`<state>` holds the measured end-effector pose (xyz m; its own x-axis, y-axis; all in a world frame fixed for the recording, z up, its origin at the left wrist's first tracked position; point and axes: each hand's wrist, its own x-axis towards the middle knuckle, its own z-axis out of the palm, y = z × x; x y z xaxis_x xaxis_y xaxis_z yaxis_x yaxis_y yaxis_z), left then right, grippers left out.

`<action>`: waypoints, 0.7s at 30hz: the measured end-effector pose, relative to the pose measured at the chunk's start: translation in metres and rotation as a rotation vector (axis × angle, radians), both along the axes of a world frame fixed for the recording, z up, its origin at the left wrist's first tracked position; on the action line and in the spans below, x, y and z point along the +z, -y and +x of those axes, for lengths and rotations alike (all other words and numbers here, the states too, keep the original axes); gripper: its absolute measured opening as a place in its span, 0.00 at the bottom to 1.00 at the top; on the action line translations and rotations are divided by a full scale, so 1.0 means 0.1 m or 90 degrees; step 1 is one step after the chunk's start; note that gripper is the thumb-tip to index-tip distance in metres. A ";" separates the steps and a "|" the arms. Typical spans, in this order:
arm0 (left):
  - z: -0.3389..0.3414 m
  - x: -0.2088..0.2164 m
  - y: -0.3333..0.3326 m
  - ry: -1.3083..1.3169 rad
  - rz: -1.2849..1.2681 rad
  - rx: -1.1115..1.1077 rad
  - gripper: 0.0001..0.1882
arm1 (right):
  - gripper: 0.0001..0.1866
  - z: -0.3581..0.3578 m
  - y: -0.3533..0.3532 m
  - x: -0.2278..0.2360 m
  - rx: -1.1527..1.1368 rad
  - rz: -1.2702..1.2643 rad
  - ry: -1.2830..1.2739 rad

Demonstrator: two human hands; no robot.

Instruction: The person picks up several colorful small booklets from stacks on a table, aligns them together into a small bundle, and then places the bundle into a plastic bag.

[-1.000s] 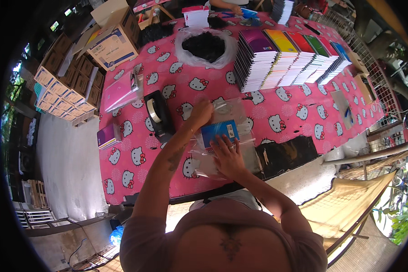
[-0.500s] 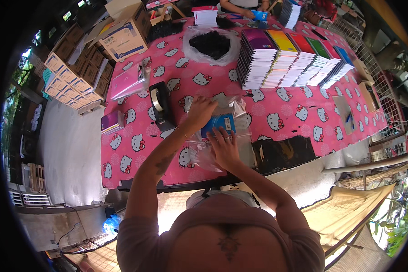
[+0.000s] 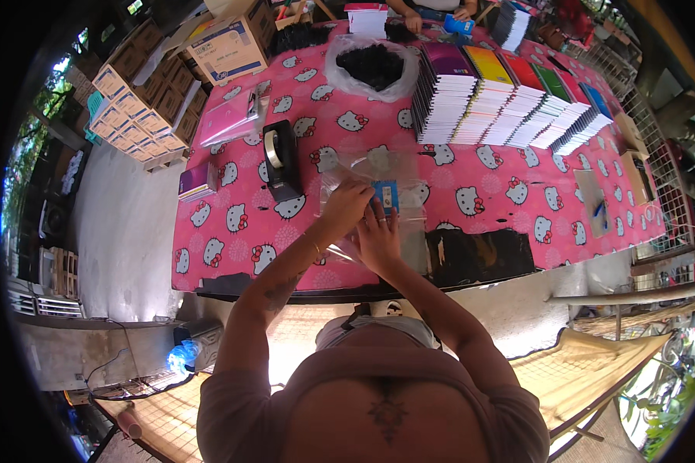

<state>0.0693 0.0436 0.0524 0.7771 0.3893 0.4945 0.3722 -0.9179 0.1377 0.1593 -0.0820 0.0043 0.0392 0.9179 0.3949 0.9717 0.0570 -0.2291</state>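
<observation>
A small blue spiral notebook (image 3: 387, 194) lies in a clear plastic bag (image 3: 408, 171) on the table in front of me, partly covered by my hands. My left hand (image 3: 348, 204) is closed at the notebook's left side, its fingers bent and seemingly gripping the plastic; the fingertips are partly hidden. Just below and to the right, my right hand (image 3: 378, 238) rests with stretched fingers on the lower part of the notebook and bag. A black tape dispenser (image 3: 283, 160) stands to the left of my hands.
Tall stacks of coloured spiral notebooks (image 3: 447, 106) stand at the back right. A plastic bag of black pieces (image 3: 371, 69) sits at the back middle. Small purple notebooks (image 3: 198, 181) lie at the left edge, cartons (image 3: 228, 52) behind. Across the table, a co-worker's hand (image 3: 462, 14) is near a blue item.
My left hand has come down and nearer to my right hand, now covering the notebook's left part. My right hand has shifted slightly and its fingers are closer together. The view has shifted a little.
</observation>
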 end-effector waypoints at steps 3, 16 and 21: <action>0.01 -0.18 0.18 -0.019 -0.104 0.084 0.10 | 0.33 0.05 -0.04 -0.03 0.009 -0.020 0.019; -0.01 -0.18 0.29 -0.001 -0.212 0.090 0.16 | 0.40 0.26 -0.11 0.08 -0.014 0.064 -0.409; -0.04 -0.21 0.25 -0.025 -0.065 0.059 0.18 | 0.33 0.63 -0.09 0.21 0.056 0.021 0.149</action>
<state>0.0649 0.0185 0.0312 0.7536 0.5064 0.4191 0.4611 -0.8616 0.2120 0.2222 -0.0728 0.0255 -0.1356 0.9001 0.4140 0.9892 0.1468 0.0048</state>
